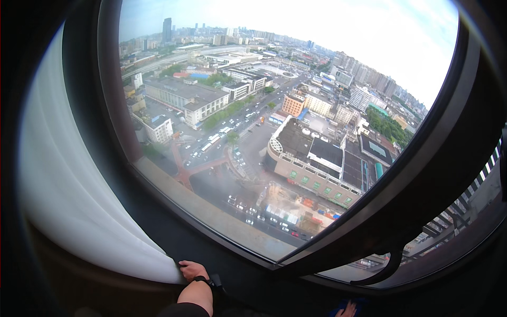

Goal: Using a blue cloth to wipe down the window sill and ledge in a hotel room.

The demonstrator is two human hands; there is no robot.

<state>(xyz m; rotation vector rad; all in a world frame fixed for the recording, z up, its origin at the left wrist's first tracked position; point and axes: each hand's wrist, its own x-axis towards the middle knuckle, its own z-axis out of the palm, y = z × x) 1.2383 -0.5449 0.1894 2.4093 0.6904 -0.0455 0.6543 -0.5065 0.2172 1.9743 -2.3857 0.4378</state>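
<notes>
My left hand [190, 270], with a dark band at the wrist, is closed at the dark window ledge [227, 267]. It is right beside the edge of the white curtain [100, 211]. Something small and dark shows by its fingertips, too small to name. At the lower edge of the head view, my right hand [346, 310] is on a blue cloth [360, 305], its fingers over the fabric. Most of that hand and the cloth are cut off by the frame.
A large window pane [237, 132] in a dark frame [113, 95] fills the middle, with streets and buildings far below. On the right is a thick dark post [406, 185]. Beyond it, a curved black handle [388, 269] stands by another opening with slatted bars [449, 216].
</notes>
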